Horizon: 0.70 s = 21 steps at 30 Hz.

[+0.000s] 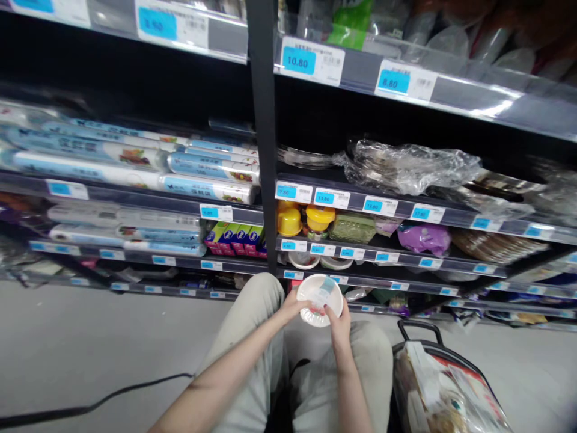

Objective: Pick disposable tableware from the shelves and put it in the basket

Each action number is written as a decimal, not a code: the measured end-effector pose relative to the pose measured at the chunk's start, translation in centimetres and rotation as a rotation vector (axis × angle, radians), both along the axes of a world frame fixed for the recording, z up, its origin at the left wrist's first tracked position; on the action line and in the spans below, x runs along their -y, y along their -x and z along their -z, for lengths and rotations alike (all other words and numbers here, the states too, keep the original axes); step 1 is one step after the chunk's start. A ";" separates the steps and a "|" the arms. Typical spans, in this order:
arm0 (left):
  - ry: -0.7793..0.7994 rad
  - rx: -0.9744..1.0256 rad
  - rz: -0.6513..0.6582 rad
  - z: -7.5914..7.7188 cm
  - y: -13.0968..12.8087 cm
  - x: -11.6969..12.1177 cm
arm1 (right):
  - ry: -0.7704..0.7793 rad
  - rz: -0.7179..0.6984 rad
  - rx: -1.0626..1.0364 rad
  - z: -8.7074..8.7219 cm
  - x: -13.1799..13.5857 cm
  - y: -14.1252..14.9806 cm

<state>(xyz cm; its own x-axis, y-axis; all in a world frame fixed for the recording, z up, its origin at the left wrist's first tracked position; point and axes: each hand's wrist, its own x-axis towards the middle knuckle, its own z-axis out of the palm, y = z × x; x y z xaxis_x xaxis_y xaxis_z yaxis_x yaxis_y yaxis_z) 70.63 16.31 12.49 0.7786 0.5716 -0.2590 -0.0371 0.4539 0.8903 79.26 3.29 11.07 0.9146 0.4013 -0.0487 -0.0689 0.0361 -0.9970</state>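
A pack of white disposable bowls [330,293], wrapped in clear film with a pale blue and red label, is held between both hands in front of my knees. My left hand [293,305] grips its left rim, thumb lying over the top. On the right side my right hand [339,319] closes around the rim, its thumb pressed onto the film. The fingers under the pack are hidden. Just beyond it, similar white bowls [303,260] stand on a low shelf.
Shelves with price tags [295,192] rise ahead, holding film rolls [90,168], yellow-lidded containers [319,218], a purple package [424,239] and plastic-wrapped goods [406,165]. A black basket [421,328] with packages stands at my right. A black cord [103,400] crosses the floor at left.
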 end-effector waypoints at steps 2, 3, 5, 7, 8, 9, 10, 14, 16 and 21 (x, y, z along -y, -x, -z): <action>-0.002 0.001 -0.007 -0.2 0.0 0.1 | 0.012 0.000 0.010 0.0 0.0 0.0; -0.001 0.002 -0.008 -0.2 0.0 0.1 | 0.020 0.000 0.010 0.0 0.0 0.0; 0.003 0.004 -0.003 -0.3 0.0 0.1 | 0.028 0.004 0.004 -0.1 0.0 0.0; 0.009 0.006 0.005 -0.3 -0.1 0.0 | 0.021 0.004 -0.004 -0.1 0.1 -0.1; 0.013 0.008 0.009 -0.2 -0.1 0.0 | 0.014 0.002 -0.007 0.0 0.1 -0.1; 0.018 0.013 0.012 -0.2 -0.1 0.0 | 0.010 0.002 -0.010 0.1 0.1 -0.2; 0.022 0.018 0.014 -0.2 -0.1 0.0 | 0.007 0.002 -0.019 0.3 0.0 -0.3; 0.033 0.042 0.041 -0.2 -0.2 0.0 | -0.047 -0.052 -0.127 1.6 -0.2 -0.5; 0.034 0.044 0.053 0.0 -0.2 0.0 | -0.080 -0.082 -0.181 2.1 -0.3 -0.6; 0.046 0.011 0.059 0.6 0.0 -0.6 | -0.049 -0.065 -0.206 2.8 -0.3 -0.4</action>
<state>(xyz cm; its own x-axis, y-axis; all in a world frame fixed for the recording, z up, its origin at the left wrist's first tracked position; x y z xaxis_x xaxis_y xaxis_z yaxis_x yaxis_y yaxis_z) 70.63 16.87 11.89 0.8136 0.5121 -0.2752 -0.0183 0.4957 0.8683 79.70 3.60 8.27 0.8597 0.4654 -0.2105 -0.2744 0.0731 -0.9588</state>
